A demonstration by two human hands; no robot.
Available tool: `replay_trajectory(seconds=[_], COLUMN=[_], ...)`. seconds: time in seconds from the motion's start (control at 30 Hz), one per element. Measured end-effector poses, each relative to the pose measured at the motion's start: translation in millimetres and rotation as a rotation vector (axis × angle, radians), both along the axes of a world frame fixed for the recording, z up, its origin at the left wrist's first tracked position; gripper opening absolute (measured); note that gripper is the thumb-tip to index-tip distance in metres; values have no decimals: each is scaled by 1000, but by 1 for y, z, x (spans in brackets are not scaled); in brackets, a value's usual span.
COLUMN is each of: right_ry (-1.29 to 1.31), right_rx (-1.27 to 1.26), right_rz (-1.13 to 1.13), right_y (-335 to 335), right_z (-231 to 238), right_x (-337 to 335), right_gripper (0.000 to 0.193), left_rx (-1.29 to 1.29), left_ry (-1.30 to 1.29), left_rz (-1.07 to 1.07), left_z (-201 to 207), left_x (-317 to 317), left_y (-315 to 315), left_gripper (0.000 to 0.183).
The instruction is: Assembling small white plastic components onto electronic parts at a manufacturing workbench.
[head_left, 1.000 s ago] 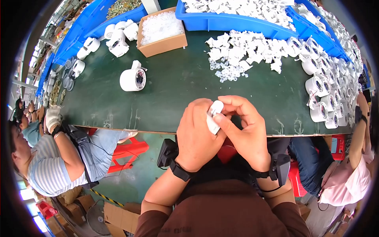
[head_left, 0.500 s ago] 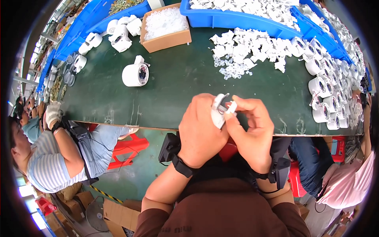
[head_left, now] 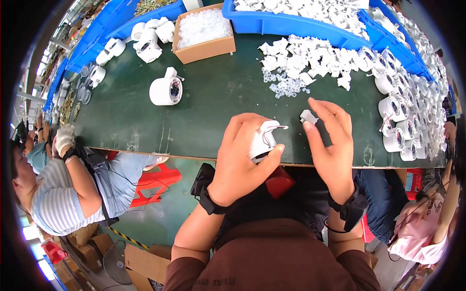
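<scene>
My left hand [head_left: 241, 157] is closed around a white round plastic housing [head_left: 263, 141], with thin wires and a small connector poking out towards the right. Part of the housing is covered by my fingers. Over the bench at the right, my right hand [head_left: 332, 143] is open, thumb and fingers spread apart. A small white plastic piece [head_left: 308, 117] sits by its thumb tip; whether the thumb touches it I cannot tell. Further off to the left, a similar white housing [head_left: 166, 91] with wires inside lies on the green bench [head_left: 213, 92].
A cardboard box [head_left: 206, 51] of clear plastic parts stands at the back. Blue bins [head_left: 296, 24] hold white pieces. Loose white pieces [head_left: 310, 56] and clear rings [head_left: 286, 87] lie before them. Several housings [head_left: 393, 106] crowd the right. Co-workers sit on both sides.
My hands have moved apart. My right hand has gone right, its fingers have opened, and the small white piece is now away from the housing, which stays in my left hand.
</scene>
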State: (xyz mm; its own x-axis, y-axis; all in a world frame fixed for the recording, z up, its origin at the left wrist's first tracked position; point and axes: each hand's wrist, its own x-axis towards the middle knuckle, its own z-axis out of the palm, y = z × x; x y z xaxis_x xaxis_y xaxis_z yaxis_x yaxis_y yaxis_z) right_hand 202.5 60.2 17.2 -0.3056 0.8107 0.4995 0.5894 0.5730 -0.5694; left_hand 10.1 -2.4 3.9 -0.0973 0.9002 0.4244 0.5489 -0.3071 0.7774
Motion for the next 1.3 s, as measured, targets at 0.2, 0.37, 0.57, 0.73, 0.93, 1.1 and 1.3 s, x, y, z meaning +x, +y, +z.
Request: replay_trajectory(seconds=[0.2,0.37,0.57,0.73,0.93,1.1,1.3], right_ry=[464,196,265,508,146,5,147], right_rx=[-511,-203,-260,-626,-152,12,29], right_rz=[304,283,252,343,333,342,309], right_y=[-7,-7,-12,-14,-10,-11,-15], right_z=[7,20,17,21,31,34,18], right_x=[-23,-17,-4,-6,-11,-8,-23], right_gripper=[26,11,8,19,15,15,15], left_rx=[29,25,-20,-5,10,-32,-19], left_ry=[-62,-63,-22,37,36,11,-4], left_rz=[-53,10,61,24,63,90,110], left_z=[1,-2,1,2,-2,6,3], left_x=[1,1,1,3,3,5,3], left_y=[6,5,1,2,-3,-8,-7], left_gripper=[37,33,32,31,30,29,28])
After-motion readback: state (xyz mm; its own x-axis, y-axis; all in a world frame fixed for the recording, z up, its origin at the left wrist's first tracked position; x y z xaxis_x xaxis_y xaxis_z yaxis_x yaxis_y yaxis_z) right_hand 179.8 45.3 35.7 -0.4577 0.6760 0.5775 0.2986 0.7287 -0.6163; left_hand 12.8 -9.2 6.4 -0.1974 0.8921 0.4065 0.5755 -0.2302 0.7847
